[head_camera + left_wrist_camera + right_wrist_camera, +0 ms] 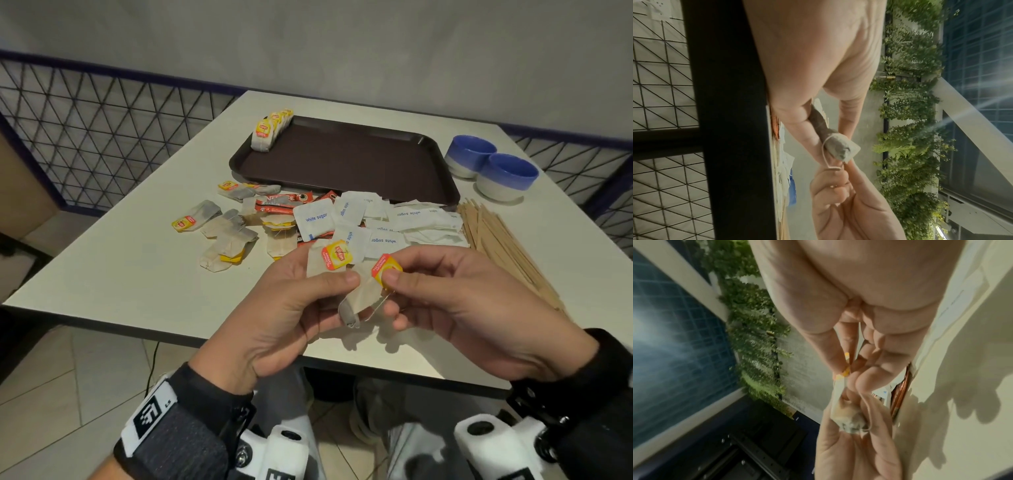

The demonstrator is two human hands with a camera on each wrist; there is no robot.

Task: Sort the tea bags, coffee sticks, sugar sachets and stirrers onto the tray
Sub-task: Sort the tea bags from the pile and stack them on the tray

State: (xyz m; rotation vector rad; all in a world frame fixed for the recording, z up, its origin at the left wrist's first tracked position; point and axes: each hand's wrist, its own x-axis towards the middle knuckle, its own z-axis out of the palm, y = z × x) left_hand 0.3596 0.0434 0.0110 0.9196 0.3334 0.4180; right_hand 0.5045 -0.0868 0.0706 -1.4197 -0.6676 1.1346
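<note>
Both hands are raised over the table's near edge. My left hand (337,286) holds a tea bag with a yellow Lipton tag (335,255) and pinches the paper body of a second tea bag (359,299) (838,147) (849,418) under its thumb. My right hand (397,270) pinches that second bag's yellow and red tag (385,269) (845,372) between thumb and forefinger, and its string hangs in a loop. A brown tray (342,164) lies further back, with a row of tea bags (270,128) standing at its far left corner.
On the table before the tray lie loose tea bags (222,236), red coffee sticks (284,202), a heap of white sugar sachets (400,222) and a bundle of wooden stirrers (496,240). Two blue and white bowls (507,176) stand right of the tray. A wire-mesh fence runs behind.
</note>
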